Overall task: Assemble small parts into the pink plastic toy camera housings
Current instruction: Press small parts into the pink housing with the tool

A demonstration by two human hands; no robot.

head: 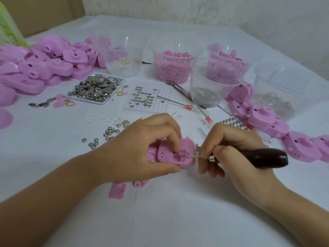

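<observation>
My left hand (142,148) grips a pink toy camera housing (186,148) just above the white table, its open inner side facing up. Thumb and fingers curl round it, and a fingertip presses into the housing's small compartment. My right hand (231,150) holds an awl with a dark wooden handle (267,157). Its thin metal needle (190,157) points left into that compartment. A flat pink cover piece (117,192) lies on the table below my left hand. Loose silver button cells (110,131) lie just behind my left hand.
A heap of pink housings (44,65) fills the far left; more housings (267,120) line the right. Clear cups hold pink beads (170,68), rings (124,63) and springs (204,97). A tray of metal contacts (96,88), a white battery tray (142,98) and red-tipped tools (201,107) lie in the middle.
</observation>
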